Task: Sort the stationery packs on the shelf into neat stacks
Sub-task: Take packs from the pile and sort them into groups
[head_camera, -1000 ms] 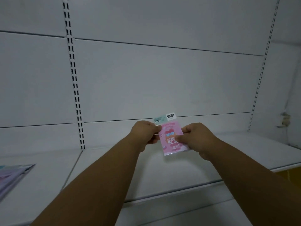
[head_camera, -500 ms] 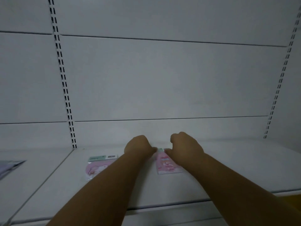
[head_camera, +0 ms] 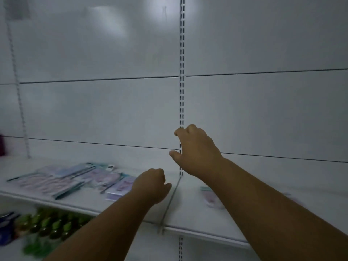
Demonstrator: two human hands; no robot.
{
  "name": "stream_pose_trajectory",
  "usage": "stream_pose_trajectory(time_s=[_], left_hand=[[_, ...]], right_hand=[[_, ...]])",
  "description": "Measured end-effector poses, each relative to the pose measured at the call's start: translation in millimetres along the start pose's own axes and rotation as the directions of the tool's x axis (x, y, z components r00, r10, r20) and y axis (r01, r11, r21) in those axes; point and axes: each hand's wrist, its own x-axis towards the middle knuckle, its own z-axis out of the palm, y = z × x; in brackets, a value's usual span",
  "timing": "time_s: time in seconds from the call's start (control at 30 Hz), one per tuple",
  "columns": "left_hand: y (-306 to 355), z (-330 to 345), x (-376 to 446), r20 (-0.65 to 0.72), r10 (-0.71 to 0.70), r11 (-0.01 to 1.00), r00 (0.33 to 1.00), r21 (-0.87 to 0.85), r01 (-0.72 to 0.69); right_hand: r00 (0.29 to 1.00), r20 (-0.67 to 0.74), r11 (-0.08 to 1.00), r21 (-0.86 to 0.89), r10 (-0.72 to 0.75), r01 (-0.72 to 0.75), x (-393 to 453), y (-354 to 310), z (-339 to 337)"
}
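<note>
A loose spread of flat stationery packs, pale pink, lilac and teal, lies on the white shelf at the left. My left hand hovers in a loose fist just right of the nearest lilac pack, holding nothing. My right hand is raised above the shelf with fingers curled and apart, also holding nothing. A pink pack with a teal header lies on the right shelf section, partly hidden under my right forearm. The view is motion-blurred.
A slotted upright runs down the white back panel between the two shelf sections. Green bottles stand on the lower shelf at the left. A dark purple object sits at the far left edge.
Both hands have let go of the pink pack and lifted off it. The view has swung left, bringing the spread of packs into sight, and my right hand has risen.
</note>
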Motion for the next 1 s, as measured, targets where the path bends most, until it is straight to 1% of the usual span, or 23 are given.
stream_pose_trajectory(time_s=[0.2, 0.3, 0.4, 0.5, 0.6, 0.77, 0.83, 0.9, 0.93, 1.0], left_hand=[[-158.9, -43.4, -27.9, -0.034, -0.112, 0.993, 0.993, 0.024, 0.113], [-214.2, -57.2, -32.7, -0.015, -0.122, 0.991, 0.992, 0.057, 0.123], [-251.2, -63.2, -25.4, 0.017, -0.143, 0.988, 0.99, 0.056, 0.142], [-269.9, -59.7, -5.0, 0.012, -0.132, 0.989, 0.991, 0.063, 0.131], [-271.2, -46.3, 25.5, 0.029, -0.149, 0.987, 0.988, 0.064, 0.147], [-259.4, -15.7, 67.5, 0.164, -0.235, 0.962, 0.958, 0.181, 0.205], [-259.6, -10.8, 74.9, 0.166, -0.228, 0.959, 0.959, 0.207, 0.192], [-260.2, -11.2, 78.9, 0.186, -0.213, 0.97, 0.959, 0.161, 0.184], [-260.1, -12.2, 81.7, 0.202, -0.221, 0.974, 0.954, 0.097, 0.204], [-259.3, -14.3, 85.3, 0.238, -0.265, 0.954, 0.935, -0.079, 0.29]], right_hand=[[0.998, 0.032, 0.998, 0.022, -0.059, 0.059, 40.9, -141.4, 52.5], [0.998, 0.046, 0.999, 0.042, -0.032, 0.03, 57.6, -185.7, 73.1], [0.996, 0.093, 0.999, 0.045, 0.004, -0.008, 72.6, -210.3, 91.7], [0.992, 0.124, 0.999, 0.012, 0.032, -0.034, 86.8, -216.8, 106.4], [0.987, 0.149, 0.998, -0.032, 0.059, -0.055, 98.0, -210.5, 123.2], [0.984, 0.147, 0.993, -0.069, 0.1, -0.09, 116.4, -185.9, 149.3], [0.978, 0.165, 0.991, -0.066, 0.124, -0.115, 122.9, -177.6, 158.4], [0.972, 0.182, 0.988, -0.069, 0.151, -0.14, 127.5, -171.7, 166.9], [0.969, 0.185, 0.986, -0.068, 0.163, -0.153, 129.4, -169.9, 170.4], [0.962, 0.194, 0.981, -0.054, 0.191, -0.184, 131.0, -168.6, 175.5]])
